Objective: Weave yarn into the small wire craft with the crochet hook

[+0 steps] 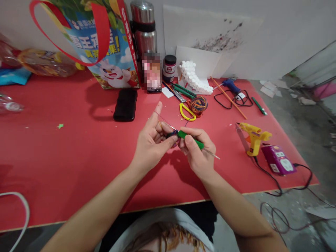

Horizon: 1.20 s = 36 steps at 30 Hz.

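My left hand [153, 141] pinches a small dark multicoloured piece of yarn work [173, 134] between thumb and fingers. Its index finger points up with a strand of yarn running over it. My right hand [200, 148] is closed around the green handle of a crochet hook [198, 142]; the hook's thin metal end sticks out at the lower right. The other end of the hook meets the yarn work between both hands. Just beyond, a ball of multicoloured yarn [198, 104] lies beside yellow-handled scissors [187, 112], and a strand runs from it towards my hands.
On the red table [78, 157] are a black case [126, 105], a phone [153, 75], a large bag [110, 45], a steel flask [145, 35] and a jar [169, 68]. At right lie a yellow glue gun [253, 138], a purple box [279, 160] and cables.
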Available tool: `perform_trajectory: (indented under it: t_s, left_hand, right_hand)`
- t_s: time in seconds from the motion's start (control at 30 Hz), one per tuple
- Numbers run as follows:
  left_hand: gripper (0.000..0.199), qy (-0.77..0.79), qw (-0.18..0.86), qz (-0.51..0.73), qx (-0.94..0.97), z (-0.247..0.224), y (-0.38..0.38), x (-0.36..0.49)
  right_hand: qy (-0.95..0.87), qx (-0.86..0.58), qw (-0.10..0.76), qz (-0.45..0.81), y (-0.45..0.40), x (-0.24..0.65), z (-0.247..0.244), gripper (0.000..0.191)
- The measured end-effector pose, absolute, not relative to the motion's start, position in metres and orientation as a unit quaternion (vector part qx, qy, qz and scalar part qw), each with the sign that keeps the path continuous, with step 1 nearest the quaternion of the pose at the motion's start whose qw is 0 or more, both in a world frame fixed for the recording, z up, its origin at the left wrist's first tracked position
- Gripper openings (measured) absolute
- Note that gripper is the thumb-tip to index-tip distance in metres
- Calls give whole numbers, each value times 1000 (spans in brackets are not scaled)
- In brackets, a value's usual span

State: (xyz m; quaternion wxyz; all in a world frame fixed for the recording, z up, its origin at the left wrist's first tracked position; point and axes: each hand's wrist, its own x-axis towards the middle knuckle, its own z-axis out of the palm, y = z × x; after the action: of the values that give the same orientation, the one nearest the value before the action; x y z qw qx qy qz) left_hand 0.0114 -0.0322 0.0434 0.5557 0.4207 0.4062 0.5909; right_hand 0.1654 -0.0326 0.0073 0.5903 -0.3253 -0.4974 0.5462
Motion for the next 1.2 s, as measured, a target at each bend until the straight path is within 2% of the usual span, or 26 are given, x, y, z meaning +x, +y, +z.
perform_trajectory:
  t_s: [0.2,0.57,0.87,1.07,1.2]
  left_hand:
    - [101,406,559,589,420,44,-35,15]
    - [104,383,581,587,414,44,-34,10]
    - [114,333,655,607,301,43,-31,12]
    - [110,324,689,571,306,46,-29,7]
    - [107,318,672,573,345,48,-29,2]
  right_hand:
    - [-547,-384,589,454,-38,165,8,21]
    - [-485,-316,591,561,-29,167,6,21]
    - [-497,-322,587,551,-31,167,7,22]
    - [-446,-263,588,621,-24,165,11,17]
    - [-446,-262,597,613,-23,166,14,15]
